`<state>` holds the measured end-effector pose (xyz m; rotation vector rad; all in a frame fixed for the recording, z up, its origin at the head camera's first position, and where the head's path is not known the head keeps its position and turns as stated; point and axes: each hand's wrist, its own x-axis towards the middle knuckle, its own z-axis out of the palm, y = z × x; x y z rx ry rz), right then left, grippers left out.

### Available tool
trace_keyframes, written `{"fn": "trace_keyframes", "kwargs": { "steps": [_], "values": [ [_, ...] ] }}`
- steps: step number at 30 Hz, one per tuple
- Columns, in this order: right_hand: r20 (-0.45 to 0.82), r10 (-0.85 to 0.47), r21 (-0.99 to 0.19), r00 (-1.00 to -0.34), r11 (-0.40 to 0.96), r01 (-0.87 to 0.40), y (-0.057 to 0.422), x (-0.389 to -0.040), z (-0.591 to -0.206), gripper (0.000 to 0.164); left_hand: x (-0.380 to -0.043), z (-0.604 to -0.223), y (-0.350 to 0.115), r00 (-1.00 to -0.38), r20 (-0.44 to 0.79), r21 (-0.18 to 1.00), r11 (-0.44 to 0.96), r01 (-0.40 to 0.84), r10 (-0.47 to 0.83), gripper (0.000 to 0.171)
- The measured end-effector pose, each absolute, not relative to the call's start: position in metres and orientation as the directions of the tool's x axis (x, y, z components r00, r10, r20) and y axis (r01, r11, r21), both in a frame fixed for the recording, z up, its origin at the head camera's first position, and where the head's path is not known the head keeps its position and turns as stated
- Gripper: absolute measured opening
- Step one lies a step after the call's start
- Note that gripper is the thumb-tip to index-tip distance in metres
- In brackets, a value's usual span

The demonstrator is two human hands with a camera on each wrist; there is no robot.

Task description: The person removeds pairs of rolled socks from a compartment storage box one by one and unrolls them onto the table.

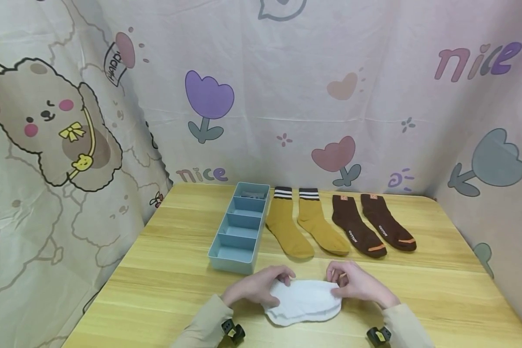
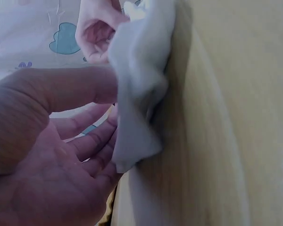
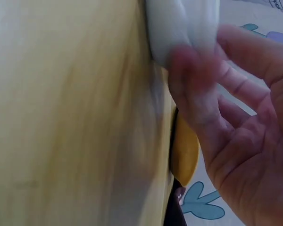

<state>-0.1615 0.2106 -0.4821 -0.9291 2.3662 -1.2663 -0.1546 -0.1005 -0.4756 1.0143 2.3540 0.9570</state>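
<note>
White socks (image 1: 304, 300), seemingly a pair laid one over the other, lie sideways near the front of the table, between both hands. My left hand (image 1: 261, 286) holds their left end, thumb on the near side and fingers at the far edge. In the left wrist view, the white fabric (image 2: 140, 80) hangs in a loose fold by the thumb. At the other end, my right hand (image 1: 355, 282) pinches the socks' right edge between thumb and fingers. The right wrist view shows the thumb, blurred, against the white fabric (image 3: 179, 28).
A blue-grey box (image 1: 232, 265) with several compartments stands left of centre, something small in its far one. Beside it lie two mustard socks (image 1: 289, 234) with striped cuffs, then two brown socks (image 1: 357, 229). Printed cloth (image 1: 261, 96) hangs behind the wooden table (image 1: 156, 280).
</note>
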Motion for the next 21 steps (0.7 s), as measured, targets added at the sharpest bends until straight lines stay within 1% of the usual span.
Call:
{"fn": "trace_keyframes", "kwargs": {
  "steps": [4,7,11,16,17,21],
  "values": [
    [-0.066,-0.695,-0.899,-0.716,0.353,-0.26,0.214,-0.157,-0.48,0.021,-0.158,-0.476,-0.1,-0.658,-0.095,0.714,0.512,0.477,0.747,0.072],
    [-0.094,-0.714,-0.917,-0.693,0.333,-0.218,0.216,-0.155,-0.479,0.021,-0.16,-0.476,-0.099,-0.656,-0.094,0.701,0.518,0.49,0.749,0.075],
    [-0.124,-0.735,-0.917,-0.667,0.342,-0.207,0.218,-0.153,-0.48,0.022,-0.163,-0.476,-0.098,-0.686,-0.11,0.694,0.549,0.465,0.719,0.078],
    [-0.144,-0.778,-0.927,-0.612,0.322,-0.191,0.216,-0.149,-0.482,0.023,-0.164,-0.475,-0.098,-0.748,-0.137,0.707,0.593,0.386,0.65,0.084],
    [-0.137,-0.785,-0.928,-0.604,0.316,-0.2,0.215,-0.149,-0.483,0.023,-0.164,-0.475,-0.098,-0.756,-0.136,0.711,0.594,0.375,0.64,0.084],
    [-0.082,-0.801,-0.894,-0.593,0.322,-0.311,0.211,-0.148,-0.485,0.02,-0.167,-0.477,-0.098,-0.771,-0.12,0.72,0.589,0.366,0.626,0.086]
  ]
}}
